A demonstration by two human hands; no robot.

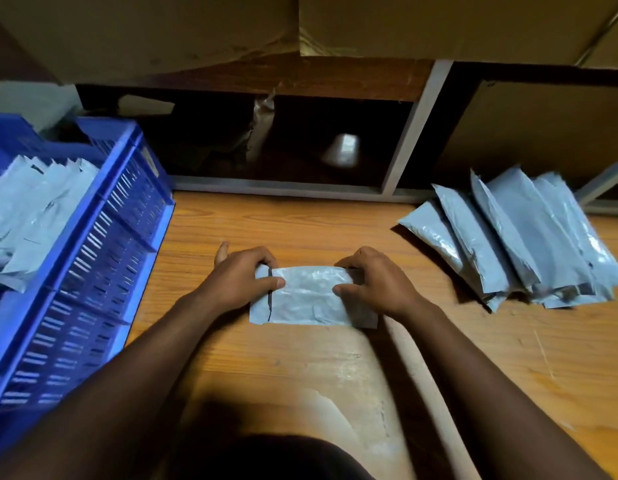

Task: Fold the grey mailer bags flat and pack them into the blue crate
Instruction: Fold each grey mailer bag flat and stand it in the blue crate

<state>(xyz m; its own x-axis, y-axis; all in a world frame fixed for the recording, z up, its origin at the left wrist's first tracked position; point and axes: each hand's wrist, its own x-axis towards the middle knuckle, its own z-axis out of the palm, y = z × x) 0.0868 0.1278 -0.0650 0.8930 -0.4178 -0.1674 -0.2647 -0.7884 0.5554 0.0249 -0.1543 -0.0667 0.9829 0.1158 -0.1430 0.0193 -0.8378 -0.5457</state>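
Hands: left hand and right hand pinch the ends of a grey mailer bag mid-desk.
Left edge: blue crate holding folded bags.
Right edge: bag pile.

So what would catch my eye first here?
Two hands, left and right, pinch a grey bag on the wooden table, at its centre. At left a blue crate holds packed bags; at right lies a pile of more.
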